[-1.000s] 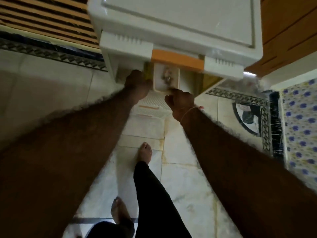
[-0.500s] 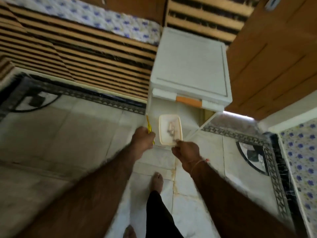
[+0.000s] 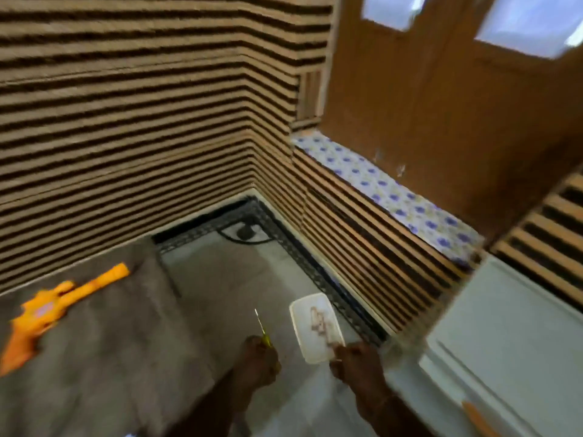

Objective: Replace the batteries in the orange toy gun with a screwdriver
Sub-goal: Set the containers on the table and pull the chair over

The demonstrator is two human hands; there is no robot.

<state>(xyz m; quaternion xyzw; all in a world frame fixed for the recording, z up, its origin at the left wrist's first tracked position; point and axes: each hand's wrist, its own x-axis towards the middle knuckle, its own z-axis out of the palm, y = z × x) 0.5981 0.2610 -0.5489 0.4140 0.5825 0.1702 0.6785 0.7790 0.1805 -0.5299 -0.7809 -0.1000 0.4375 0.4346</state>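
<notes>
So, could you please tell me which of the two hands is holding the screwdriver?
The left hand grips the yellow screwdriver, tip pointing up; the right hand holds the white tray.

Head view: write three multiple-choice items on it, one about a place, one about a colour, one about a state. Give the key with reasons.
1. Where does the toy gun lie?
A. on the grey cloth surface at the left
B. in the white tray
C. on the white cabinet

2. What colour is the screwdriver handle?
A. red
B. yellow-green
C. black

3. How is the white tray held?
A. it rests on the floor
B. the left hand carries it
C. the right hand grips its near edge

Key: 1 A, the orange gun rests on the grey cloth surface near the striped wall. 2 B, a yellow-green handle shows above the left hand, which grips it. 3 C, the right hand's fingers curl round the tray's near edge and hold it above the floor.
</notes>
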